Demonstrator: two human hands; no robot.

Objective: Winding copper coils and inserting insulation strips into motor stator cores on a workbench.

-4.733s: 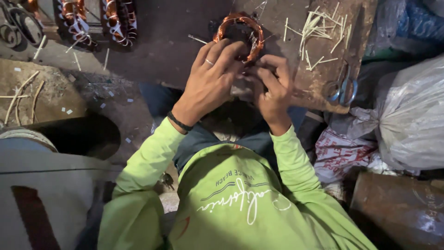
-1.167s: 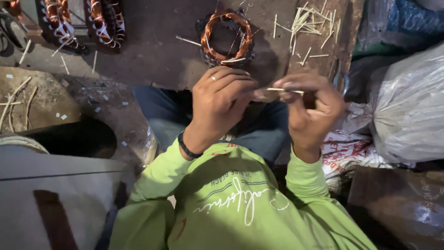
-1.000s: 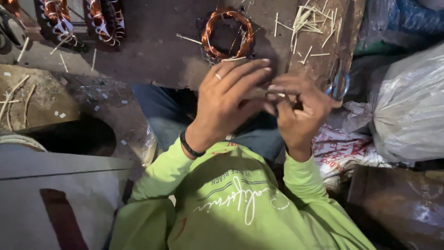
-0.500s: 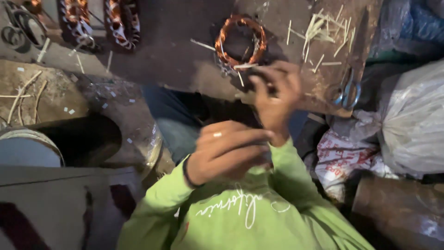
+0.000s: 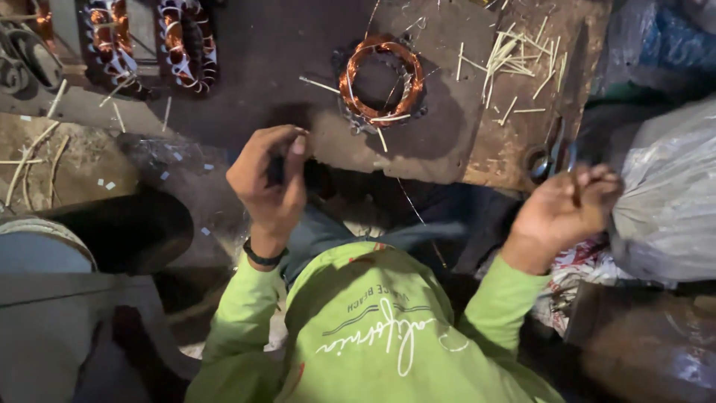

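A round stator [image 5: 349,82] wound with copper coil lies on a worn brown board [image 5: 447,142], with thin pale sticks poking from its lower rim. My left hand [image 5: 270,185], wearing a dark wristband, hovers just below and to the left of the board's edge with its fingers pinched shut. What it pinches is too dark to make out. My right hand [image 5: 565,210] is far out to the right, beside the scissors [image 5: 553,153], fingers curled around a thin stick. A fine wire [image 5: 419,220] trails down from the board towards my lap.
A loose pile of thin sticks [image 5: 514,60] lies on the board's far right. Two more wound stators [image 5: 112,41] [image 5: 186,45] stand at the top left. A white plastic bag [image 5: 664,201] fills the right side. A dark round vessel [image 5: 127,231] sits at the left.
My hands were together over my lap working a thin stick, then the right hand reached to the stator. Now they are spread wide apart, the right one near the scissors.
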